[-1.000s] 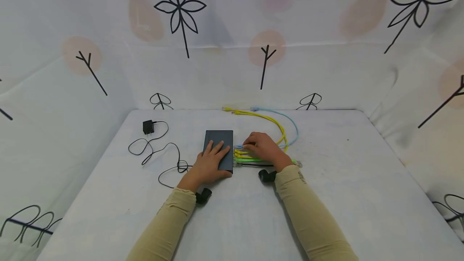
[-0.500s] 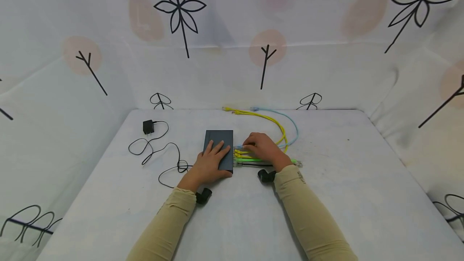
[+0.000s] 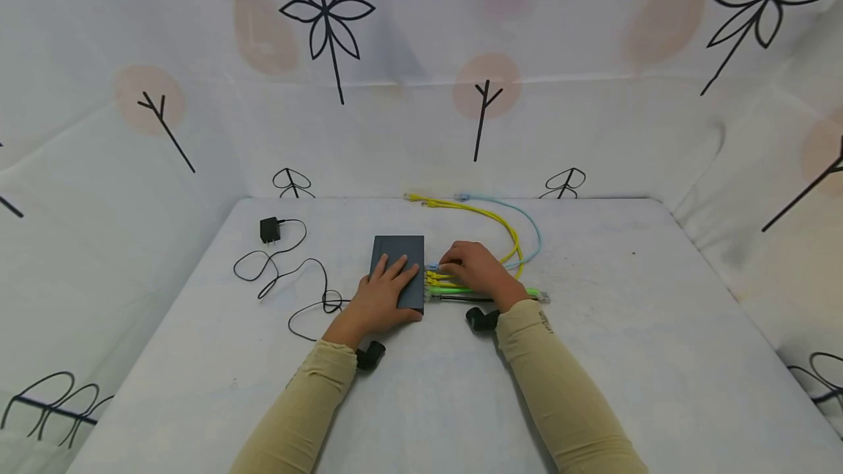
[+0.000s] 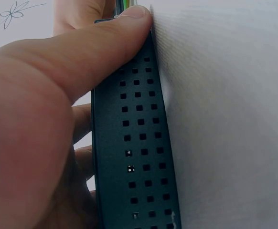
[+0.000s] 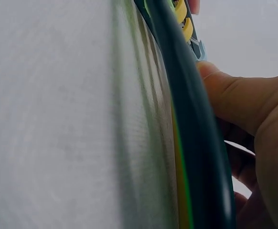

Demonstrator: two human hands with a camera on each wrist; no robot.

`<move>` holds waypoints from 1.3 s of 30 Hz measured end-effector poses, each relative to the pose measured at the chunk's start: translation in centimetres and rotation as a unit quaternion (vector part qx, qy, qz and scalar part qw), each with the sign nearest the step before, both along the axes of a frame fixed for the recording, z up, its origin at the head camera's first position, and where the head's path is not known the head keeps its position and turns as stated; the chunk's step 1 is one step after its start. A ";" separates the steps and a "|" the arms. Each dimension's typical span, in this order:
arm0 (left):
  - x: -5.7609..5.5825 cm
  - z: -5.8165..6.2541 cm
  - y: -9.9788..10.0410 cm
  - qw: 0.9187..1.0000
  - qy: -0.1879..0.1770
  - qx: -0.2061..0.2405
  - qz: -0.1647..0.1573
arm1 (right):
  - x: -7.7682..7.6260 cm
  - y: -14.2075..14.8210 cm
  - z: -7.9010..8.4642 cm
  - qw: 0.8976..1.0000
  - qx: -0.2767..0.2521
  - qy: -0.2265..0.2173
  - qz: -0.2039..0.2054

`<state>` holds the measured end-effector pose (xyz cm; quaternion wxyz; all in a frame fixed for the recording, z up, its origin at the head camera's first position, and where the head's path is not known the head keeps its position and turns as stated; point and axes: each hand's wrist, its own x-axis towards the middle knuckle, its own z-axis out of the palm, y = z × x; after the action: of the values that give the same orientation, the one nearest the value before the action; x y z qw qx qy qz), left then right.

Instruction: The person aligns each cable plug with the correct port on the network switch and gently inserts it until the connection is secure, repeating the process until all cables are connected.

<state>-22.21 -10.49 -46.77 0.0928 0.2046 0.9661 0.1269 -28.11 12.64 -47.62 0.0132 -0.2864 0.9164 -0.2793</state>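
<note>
A dark network switch [image 3: 398, 246] lies flat near the middle of the table. My left hand [image 3: 378, 298] rests on it with fingers spread over the top; in the left wrist view the thumb [image 4: 115, 43] presses along its vented side. At the switch's right edge, my right hand [image 3: 484, 271] pinches the plug end of a light blue network cable [image 3: 538, 232]. In the right wrist view the thumb [image 5: 239, 95] touches the light blue plug [image 5: 202, 50]; the other fingers are partly hidden. Yellow plugs [image 3: 432, 280] and a green cable [image 3: 454, 290] sit beside it at the same edge.
A black cable [image 3: 464, 300] runs from the switch below the green one. Yellow cables [image 3: 507, 229] curve toward the back edge. A black power adapter [image 3: 269, 230] lies at the left, its thin cord [image 3: 316, 262] looping toward the switch. White patterned cloth surrounds the table.
Both hands hold nearly the same places. The right wrist has shifted very slightly to the left, toward the switch.
</note>
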 end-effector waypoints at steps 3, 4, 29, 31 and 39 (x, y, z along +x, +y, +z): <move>0.0 0.0 0.0 1.000 0.001 0.000 0.000 | 0.0 0.0 0.0 1.000 -0.003 -0.004 0.000; 0.0 0.0 0.0 1.000 0.001 0.000 0.001 | 0.0 0.1 0.0 1.000 -0.004 -0.006 -0.001; 0.1 0.3 0.1 1.000 -0.011 -0.001 0.004 | -0.6 -0.1 -0.8 0.999 0.005 -0.042 -0.012; 0.1 0.3 0.1 1.000 -0.009 -0.001 0.004 | -0.7 -0.2 -0.8 0.999 0.005 -0.042 -0.012; 0.1 0.4 0.1 1.000 -0.008 -0.011 -0.001 | -0.7 -0.3 -0.8 0.999 0.004 -0.044 -0.012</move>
<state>-22.08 -10.37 -46.39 0.1028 0.2038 0.9665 0.1177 -28.83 12.32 -48.40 0.0516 -0.2630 0.9192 -0.2884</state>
